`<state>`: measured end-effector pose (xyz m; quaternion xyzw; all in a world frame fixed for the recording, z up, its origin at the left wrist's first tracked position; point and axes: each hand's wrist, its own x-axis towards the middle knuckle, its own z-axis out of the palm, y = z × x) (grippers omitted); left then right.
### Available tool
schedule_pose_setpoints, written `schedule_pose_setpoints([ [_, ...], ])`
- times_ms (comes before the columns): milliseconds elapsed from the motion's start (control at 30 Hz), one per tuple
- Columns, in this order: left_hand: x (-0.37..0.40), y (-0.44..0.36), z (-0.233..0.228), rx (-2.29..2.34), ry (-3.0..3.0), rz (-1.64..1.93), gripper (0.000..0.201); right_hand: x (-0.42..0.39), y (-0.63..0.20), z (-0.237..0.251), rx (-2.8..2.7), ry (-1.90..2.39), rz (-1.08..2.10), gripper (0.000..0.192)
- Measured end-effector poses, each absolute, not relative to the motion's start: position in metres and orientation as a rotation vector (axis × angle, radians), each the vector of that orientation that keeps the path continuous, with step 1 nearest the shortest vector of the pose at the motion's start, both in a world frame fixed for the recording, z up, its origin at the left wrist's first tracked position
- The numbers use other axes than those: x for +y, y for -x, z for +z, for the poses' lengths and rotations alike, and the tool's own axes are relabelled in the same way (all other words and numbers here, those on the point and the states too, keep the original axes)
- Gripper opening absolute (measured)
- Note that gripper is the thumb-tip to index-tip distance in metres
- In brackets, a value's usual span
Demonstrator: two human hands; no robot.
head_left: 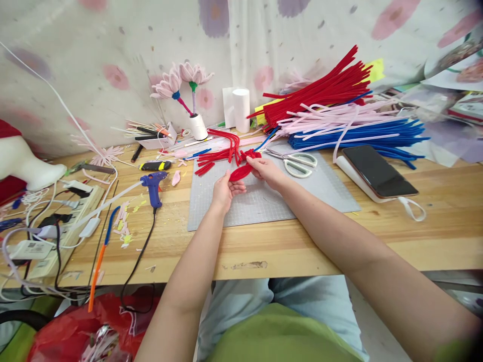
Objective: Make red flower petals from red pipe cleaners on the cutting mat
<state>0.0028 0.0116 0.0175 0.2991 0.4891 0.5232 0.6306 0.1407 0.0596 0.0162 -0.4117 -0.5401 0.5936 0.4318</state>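
Note:
A red, fuzzy petal-shaped piece of pipe cleaner (240,173) is held above the grey cutting mat (271,213). Its left tip is pinched between the thumb and fingers of my left hand (225,191). My right hand (267,171) grips its other end, and the fingertips partly hide that end. More red bits of pipe cleaner (251,154) show just behind my right fingers. Bent and cut red pipe cleaners (222,151) lie on the mat's far left part. Scissors with pale green handles (300,163) rest to the right of my right hand.
Bundles of red (320,95), pink (332,118) and blue pipe cleaners (358,138) lie at the back right. A phone (379,171) leans at the right. On the left are a blue glue gun (153,188), a utility knife (155,166) and a cabled power strip (81,208). Pink flowers (181,83) stand behind.

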Motion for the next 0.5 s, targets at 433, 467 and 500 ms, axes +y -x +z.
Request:
schedule_pose_setpoints([
  [433,0.003,-0.003,0.016,1.202,-1.011,0.829,0.028,0.058,-0.138,0.015,-1.135,0.883,1.632,0.039],
  [467,0.003,-0.004,0.016,1.181,-1.046,0.800,0.027,0.058,-0.136,0.015,-1.131,0.911,1.584,0.039],
  [500,0.003,-0.005,0.017,1.166,-1.056,0.824,0.026,0.058,-0.135,0.014,-1.128,0.930,1.549,0.038],
])
